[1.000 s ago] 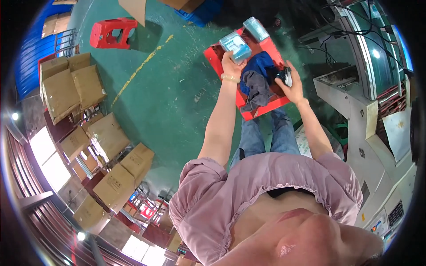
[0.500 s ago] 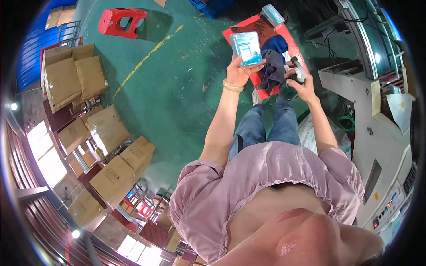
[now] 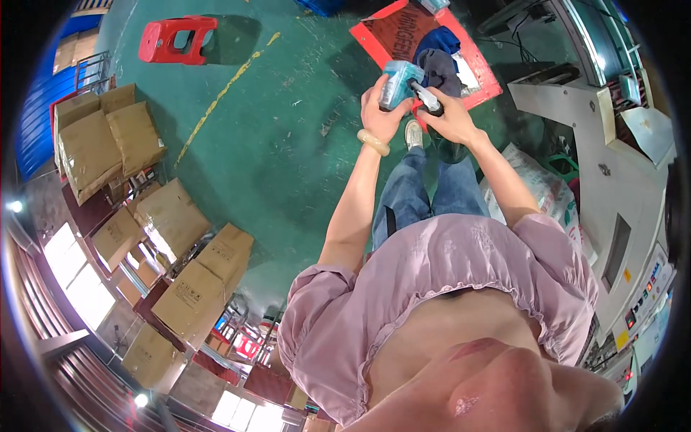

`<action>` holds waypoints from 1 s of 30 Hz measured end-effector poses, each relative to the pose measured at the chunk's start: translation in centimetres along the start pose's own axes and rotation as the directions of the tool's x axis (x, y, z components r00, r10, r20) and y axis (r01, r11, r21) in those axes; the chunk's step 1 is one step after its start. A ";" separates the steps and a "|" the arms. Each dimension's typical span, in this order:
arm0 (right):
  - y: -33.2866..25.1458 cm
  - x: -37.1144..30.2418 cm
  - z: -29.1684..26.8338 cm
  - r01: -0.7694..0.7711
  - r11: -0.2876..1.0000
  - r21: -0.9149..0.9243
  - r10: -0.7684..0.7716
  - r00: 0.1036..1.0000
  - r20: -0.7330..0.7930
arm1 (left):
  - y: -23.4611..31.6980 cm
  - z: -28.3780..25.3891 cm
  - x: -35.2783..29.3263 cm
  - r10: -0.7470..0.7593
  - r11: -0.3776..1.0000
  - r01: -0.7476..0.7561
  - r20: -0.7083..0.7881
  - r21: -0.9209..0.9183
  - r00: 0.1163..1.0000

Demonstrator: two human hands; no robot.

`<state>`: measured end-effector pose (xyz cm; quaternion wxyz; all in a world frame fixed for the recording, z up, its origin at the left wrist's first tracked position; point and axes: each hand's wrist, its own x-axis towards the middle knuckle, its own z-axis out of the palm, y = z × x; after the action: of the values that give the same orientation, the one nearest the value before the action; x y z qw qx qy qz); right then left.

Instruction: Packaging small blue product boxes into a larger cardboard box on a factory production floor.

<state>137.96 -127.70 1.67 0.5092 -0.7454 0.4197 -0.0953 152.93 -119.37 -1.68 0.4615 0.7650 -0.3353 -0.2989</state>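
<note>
Well, taking the middle of my view as the clock's centre, my left hand (image 3: 385, 111) is closed round a light-blue box (image 3: 403, 81) just before one o'clock, with my fingers wrapped along its left and near sides. My right hand (image 3: 451, 117), between one and two o'clock, is curled about a black-and-white hand tool (image 3: 427, 98). The tool's dark tip is right at the box's right side, though I cannot tell whether it touches. I cannot make out what the box contains.

Beyond my hands, at one o'clock, sits a shallow red-rimmed bin (image 3: 484, 91). In it a blue cloth (image 3: 440, 42) lies against a dark grey cloth (image 3: 439, 70), with something white to their right. A second pale-blue package (image 3: 435, 4) sits at its far rim, partly cut off.

Toward ten o'clock are cardboard cartons (image 3: 134, 137), and more cartons (image 3: 186, 299) at eight; their contents are hidden.
</note>
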 end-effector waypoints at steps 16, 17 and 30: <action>12.5 3.9 -5.1 -0.043 0.996 0.076 0.085 0.675 -0.733 | -5.0 -0.1 0.6 -0.208 0.977 0.208 0.003 -0.044 0.978; 13.5 4.4 -5.6 -0.025 0.994 0.103 0.093 0.678 -0.729 | -5.4 -0.1 0.9 -0.273 0.957 0.279 0.080 -0.078 0.959; 17.1 2.4 4.0 -0.185 0.981 0.065 0.171 0.646 -0.744 | -7.2 6.5 1.1 -0.429 0.854 0.474 0.225 -0.214 0.875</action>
<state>132.76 -128.93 -15.22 0.2932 -0.6003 0.6630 -0.3378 150.28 -121.01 -10.97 0.4449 0.7263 -0.1410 -0.5046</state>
